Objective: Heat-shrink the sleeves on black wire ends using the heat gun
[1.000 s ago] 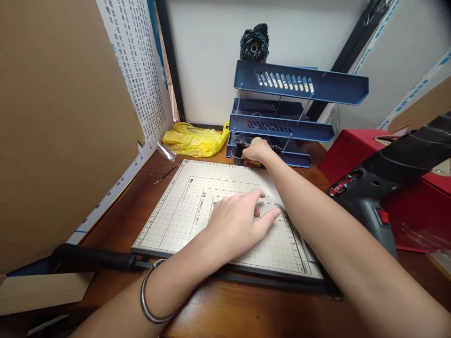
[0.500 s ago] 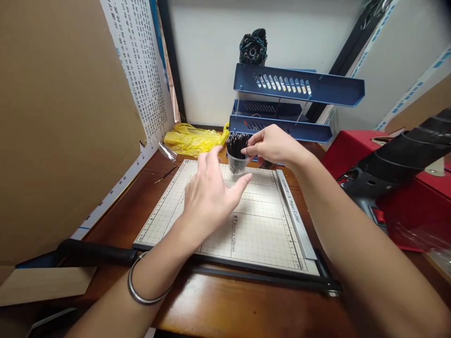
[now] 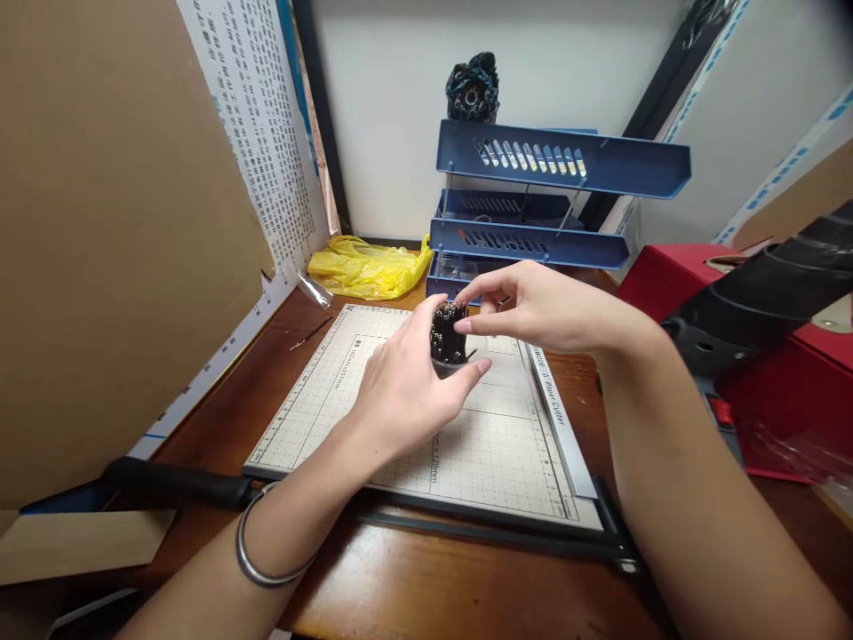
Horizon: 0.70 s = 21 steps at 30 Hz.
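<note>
A small clear cup (image 3: pixel 448 340) packed with thin black sticks sits over the far part of the paper cutter's gridded board (image 3: pixel 326 400). My left hand (image 3: pixel 406 391) wraps around the cup's lower half and holds it. My right hand (image 3: pixel 543 307) hovers at the cup's top, thumb and forefinger pinching at the stick tips; whether a stick is gripped is unclear. A metal bangle (image 3: pixel 257 556) circles my left wrist.
The cutter's black handle (image 3: pixel 173 484) lies at the front left. A blue three-tier letter tray (image 3: pixel 560 164) stands behind, a yellow plastic bag (image 3: pixel 366 265) to its left. Cardboard (image 3: pixel 113 231) walls the left side. A red box (image 3: pixel 766 356) and a black power tool (image 3: pixel 760 307) crowd the right.
My right hand lifted the cup from the lowest blue tray and brought it over the cutter board. My left hand rose off the board and closed around the cup.
</note>
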### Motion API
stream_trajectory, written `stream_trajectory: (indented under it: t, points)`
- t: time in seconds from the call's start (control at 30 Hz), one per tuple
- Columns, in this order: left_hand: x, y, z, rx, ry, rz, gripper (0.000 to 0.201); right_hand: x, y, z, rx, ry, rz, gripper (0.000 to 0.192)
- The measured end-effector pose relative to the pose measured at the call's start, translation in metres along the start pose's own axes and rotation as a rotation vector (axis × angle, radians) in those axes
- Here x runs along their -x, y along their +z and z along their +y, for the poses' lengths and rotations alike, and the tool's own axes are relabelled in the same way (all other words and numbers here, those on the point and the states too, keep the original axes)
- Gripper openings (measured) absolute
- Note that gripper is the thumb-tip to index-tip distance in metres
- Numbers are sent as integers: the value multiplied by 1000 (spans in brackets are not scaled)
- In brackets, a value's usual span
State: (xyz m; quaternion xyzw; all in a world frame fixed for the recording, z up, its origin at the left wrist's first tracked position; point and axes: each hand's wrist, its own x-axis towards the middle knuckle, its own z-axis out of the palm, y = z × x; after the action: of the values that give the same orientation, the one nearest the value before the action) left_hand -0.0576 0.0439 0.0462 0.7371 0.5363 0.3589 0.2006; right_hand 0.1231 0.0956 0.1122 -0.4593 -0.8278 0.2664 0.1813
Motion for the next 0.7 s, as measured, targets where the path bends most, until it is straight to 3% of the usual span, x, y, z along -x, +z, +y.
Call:
stream_trajectory:
  t: [0.27, 0.53, 0.7]
  points:
    - [2, 2, 2, -12, 41, -101, 71, 11, -8, -1, 46, 80, -144, 15]
    - [2, 3, 1, -48, 37, -142, 71, 13, -6, -1, 18, 141, -144, 13]
    - [2, 2, 0, -68, 28, -148, 71, 13, -5, 0, 12, 138, -74, 14]
